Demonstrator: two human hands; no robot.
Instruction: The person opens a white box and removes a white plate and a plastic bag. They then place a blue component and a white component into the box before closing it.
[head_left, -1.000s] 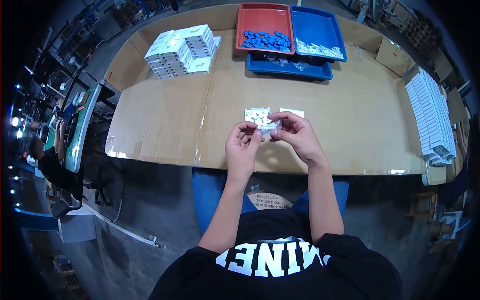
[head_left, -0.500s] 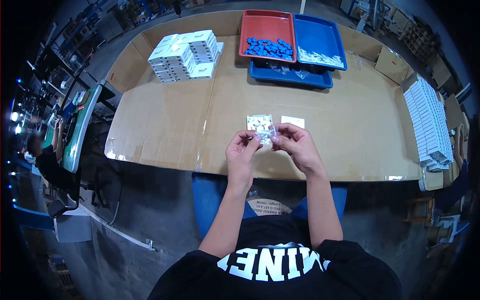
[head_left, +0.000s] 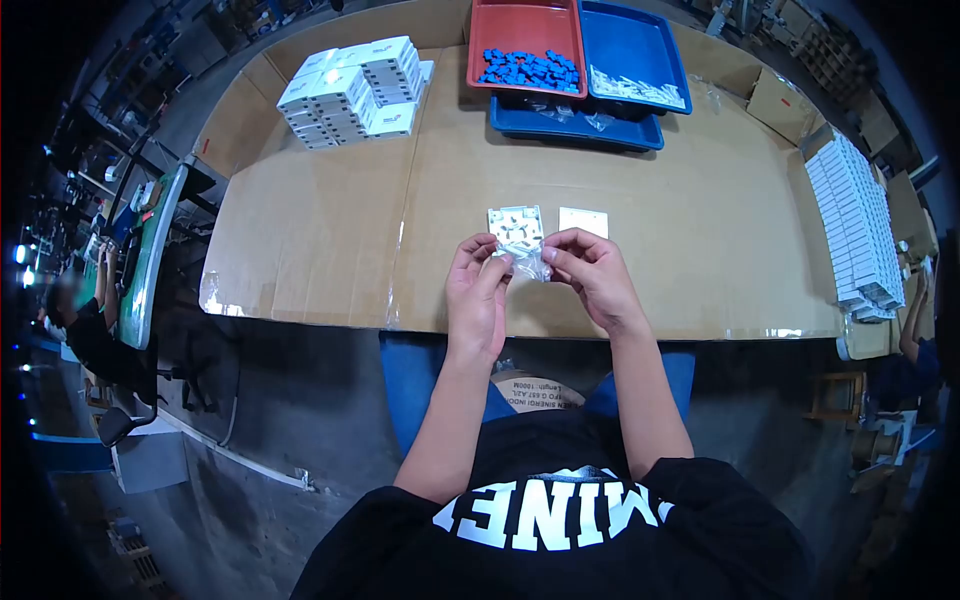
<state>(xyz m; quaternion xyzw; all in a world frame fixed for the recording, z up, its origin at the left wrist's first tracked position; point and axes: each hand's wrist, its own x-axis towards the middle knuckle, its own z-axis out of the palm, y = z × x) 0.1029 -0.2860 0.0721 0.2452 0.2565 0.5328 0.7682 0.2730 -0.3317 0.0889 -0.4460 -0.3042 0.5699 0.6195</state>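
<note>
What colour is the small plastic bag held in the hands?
The plastic bag is clear; it shows best in the head view.

Left grip, right grip, clear bag pinched between

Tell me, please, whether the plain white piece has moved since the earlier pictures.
No; against the tabletop seam, the plain white piece lies in the same place; only the view shifted.

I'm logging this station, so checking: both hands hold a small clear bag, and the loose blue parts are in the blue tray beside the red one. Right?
Not quite: the loose blue parts are in the red tray, as the head view shows. The left hand and right hand do hold the small clear bag.
</note>
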